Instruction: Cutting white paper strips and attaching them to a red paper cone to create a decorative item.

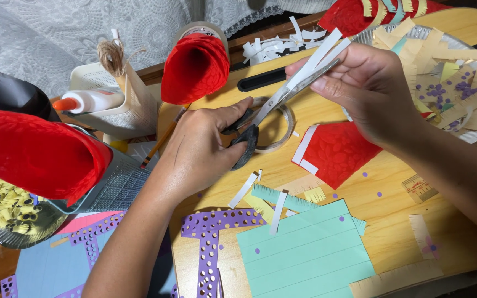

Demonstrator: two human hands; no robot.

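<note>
Above the table, left hand [202, 146] grips scissors [274, 105]; right hand [360, 88] pinches white paper strips [318, 55].

Your left hand [202, 146] reaches in from the lower left, forearm bare, back of the hand up, its grip closed with thumb and fingers curled in toward the palm. Your right hand [368, 88] comes in from the right, wrist bent, fingers pinched together at the tips.

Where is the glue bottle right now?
In the head view, the glue bottle lies at upper left on the white basket, left of the left hand holding scissors.
</note>
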